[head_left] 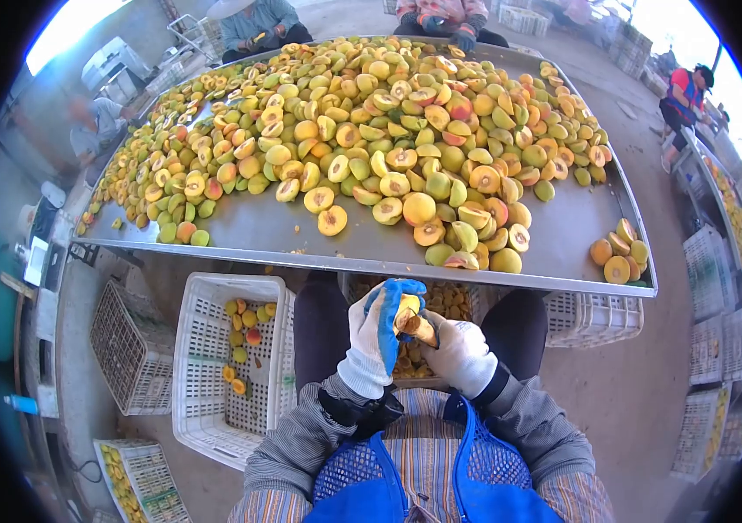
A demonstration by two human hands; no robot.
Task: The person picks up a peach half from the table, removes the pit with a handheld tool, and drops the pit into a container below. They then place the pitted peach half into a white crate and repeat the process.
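My left hand (381, 327), in a white and blue glove, is wrapped round a yellow peach half (407, 307) above my lap. Close against it, my right hand (460, 350), in a white glove, grips a brownish tool handle (423, 330) whose end meets the fruit. The tool's working tip is hidden. Beyond my hands a metal table (257, 241) carries a large heap of halved peaches (393, 184). Below my hands, between my knees, a crate holds brownish pieces (447, 301), partly hidden by my hands.
A white crate (189, 383) with some peach halves stands at my left, beside another crate (129, 349). A small peach pile (617, 260) lies at the table's right corner. People sit across the table, one person (683, 100) is at far right, and crates (706, 349) line the right.
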